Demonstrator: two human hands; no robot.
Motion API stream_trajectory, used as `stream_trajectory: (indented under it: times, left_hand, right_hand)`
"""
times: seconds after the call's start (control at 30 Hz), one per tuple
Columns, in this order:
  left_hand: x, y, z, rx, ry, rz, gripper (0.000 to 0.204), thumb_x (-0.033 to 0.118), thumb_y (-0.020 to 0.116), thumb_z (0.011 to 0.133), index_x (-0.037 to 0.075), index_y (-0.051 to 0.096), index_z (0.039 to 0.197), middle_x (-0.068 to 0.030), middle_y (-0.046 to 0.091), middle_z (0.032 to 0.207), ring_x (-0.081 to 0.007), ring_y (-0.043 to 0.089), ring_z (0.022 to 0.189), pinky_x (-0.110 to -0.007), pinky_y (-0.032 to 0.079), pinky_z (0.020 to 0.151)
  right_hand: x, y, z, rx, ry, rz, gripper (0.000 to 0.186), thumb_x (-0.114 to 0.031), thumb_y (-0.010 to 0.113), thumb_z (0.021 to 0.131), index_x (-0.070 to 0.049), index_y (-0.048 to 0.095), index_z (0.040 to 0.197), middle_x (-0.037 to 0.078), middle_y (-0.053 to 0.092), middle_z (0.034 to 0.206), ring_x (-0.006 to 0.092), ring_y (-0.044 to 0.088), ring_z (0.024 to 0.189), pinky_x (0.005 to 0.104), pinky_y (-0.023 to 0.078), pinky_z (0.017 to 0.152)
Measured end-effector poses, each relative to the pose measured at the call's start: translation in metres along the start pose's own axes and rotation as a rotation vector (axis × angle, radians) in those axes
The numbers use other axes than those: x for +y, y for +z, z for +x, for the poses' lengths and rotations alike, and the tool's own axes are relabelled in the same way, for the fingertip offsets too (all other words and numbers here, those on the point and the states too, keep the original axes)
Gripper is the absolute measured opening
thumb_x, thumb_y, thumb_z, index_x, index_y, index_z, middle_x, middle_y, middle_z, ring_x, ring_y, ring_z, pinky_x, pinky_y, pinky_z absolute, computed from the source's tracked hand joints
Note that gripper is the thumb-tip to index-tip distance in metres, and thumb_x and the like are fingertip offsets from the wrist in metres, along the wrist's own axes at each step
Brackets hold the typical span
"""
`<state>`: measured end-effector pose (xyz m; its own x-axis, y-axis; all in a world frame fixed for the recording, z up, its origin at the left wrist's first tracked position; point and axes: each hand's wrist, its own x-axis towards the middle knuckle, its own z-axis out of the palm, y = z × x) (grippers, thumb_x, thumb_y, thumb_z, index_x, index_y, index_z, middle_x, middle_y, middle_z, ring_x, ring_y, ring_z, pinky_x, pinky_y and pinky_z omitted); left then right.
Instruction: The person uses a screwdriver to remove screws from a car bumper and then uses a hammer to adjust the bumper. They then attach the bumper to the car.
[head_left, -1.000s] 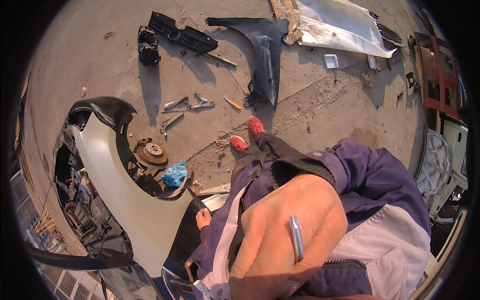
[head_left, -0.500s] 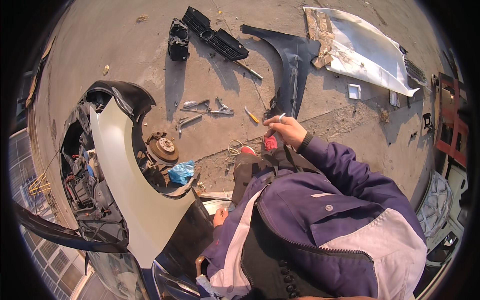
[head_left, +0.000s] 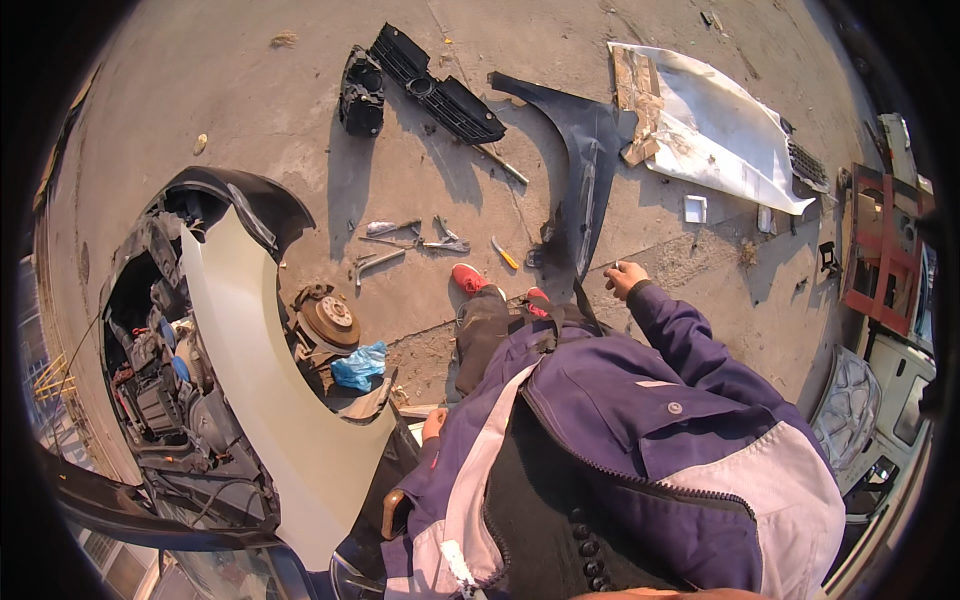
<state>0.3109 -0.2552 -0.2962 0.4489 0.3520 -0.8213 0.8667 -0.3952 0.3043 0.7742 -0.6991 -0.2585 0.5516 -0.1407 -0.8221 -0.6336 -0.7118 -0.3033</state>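
My right hand (head_left: 625, 280) hangs out to the right of my body, fingers closed, with a cigarette (head_left: 617, 265) between them; only its white tip shows. Low beside my left hip, my left hand (head_left: 434, 423) shows in part past the sleeve, its fingers mostly hidden. The car's pale front fender (head_left: 235, 330) is left of that hand. Around the wheel well are a bare brake disc (head_left: 330, 320) and a crumpled blue plastic bag (head_left: 360, 366). A curved brown handle (head_left: 394, 513) sticks out by my left sleeve.
Ahead of my red shoes (head_left: 467, 280) lie a yellow-handled tool (head_left: 506, 254) and several metal tools (head_left: 380, 262). Farther off are a black grille (head_left: 440, 90), a black housing (head_left: 361, 92), a dark fender (head_left: 588, 150) and a white panel (head_left: 710, 125). A red frame (head_left: 880, 250) stands right.
My right hand has dropped from in front of me and swung out to the right. My left foot has stepped forward, and the view has shifted slightly.
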Motion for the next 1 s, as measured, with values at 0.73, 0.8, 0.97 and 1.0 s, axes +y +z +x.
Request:
stream_trajectory:
  times: [0.73,0.8,0.97,1.0]
  left_hand:
    - [0.062,-0.211,0.013,0.920,0.103,-0.286,0.027,0.016,0.073,0.101,0.001,0.074,0.124,-0.0176,0.076,0.120,-0.0368,0.072,0.113,-0.046,0.057,0.100]
    - [0.061,-0.198,0.013,0.834,0.073,-0.312,0.028,0.017,0.073,0.102,0.001,0.074,0.124,-0.0175,0.077,0.116,-0.0360,0.074,0.109,-0.045,0.058,0.097]
    - [0.054,-0.121,0.025,0.490,-0.003,-0.370,0.036,0.028,0.073,0.104,0.000,0.073,0.126,-0.0191,0.080,0.114,-0.0330,0.078,0.104,-0.045,0.060,0.090]
    - [0.046,-0.100,0.029,0.388,-0.025,-0.337,0.038,0.031,0.073,0.105,0.000,0.073,0.127,-0.0200,0.080,0.116,-0.0325,0.079,0.106,-0.044,0.061,0.090]
  right_hand:
    - [-0.164,0.051,0.074,-0.135,-0.257,-0.176,0.024,-0.022,0.073,0.101,0.001,0.077,0.095,0.009,0.075,0.076,0.0212,0.073,0.066,0.0369,0.059,0.063]
    - [-0.177,0.055,0.079,-0.098,-0.257,-0.198,0.024,-0.023,0.073,0.101,0.000,0.077,0.096,0.008,0.075,0.075,0.0208,0.073,0.066,0.0369,0.059,0.063]
    - [-0.185,0.067,0.078,-0.121,-0.313,-0.171,0.027,-0.026,0.072,0.101,0.000,0.078,0.097,0.009,0.078,0.079,0.0195,0.076,0.072,0.0360,0.059,0.068]
    - [-0.183,0.067,0.077,-0.120,-0.354,-0.233,0.026,-0.024,0.072,0.102,0.001,0.078,0.099,0.009,0.077,0.080,0.0194,0.074,0.072,0.0354,0.059,0.068]
